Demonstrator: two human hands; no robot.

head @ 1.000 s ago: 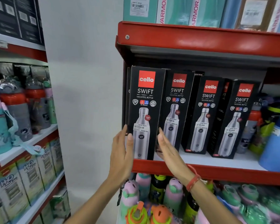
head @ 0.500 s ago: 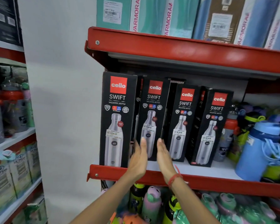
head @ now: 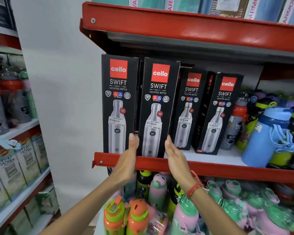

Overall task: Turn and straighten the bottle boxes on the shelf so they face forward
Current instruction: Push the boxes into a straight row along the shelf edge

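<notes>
Several black Cello Swift bottle boxes stand in a row on the red-edged shelf [head: 210, 168]. The leftmost box [head: 118, 102] faces forward at the shelf's front. The second box [head: 157, 107] stands at the front edge, leaning slightly right. My left hand [head: 128, 160] presses flat against its lower left side and my right hand [head: 174, 158] against its lower right side, so the box is clamped between my palms. Two more boxes, the third [head: 188, 109] and the fourth [head: 217, 114], sit farther back, angled to the left.
Loose bottles crowd the shelf's right end, including a blue one [head: 265, 138]. The upper red shelf [head: 193, 29] hangs just above the box tops. Colourful kids' bottles [head: 139, 216] fill the shelf below. A second rack [head: 15, 129] of bottles and boxes stands at left.
My hands moved from the first box to the second, spread apart onto its two sides, and the second box has come forward level with the first. The view shifted closer.
</notes>
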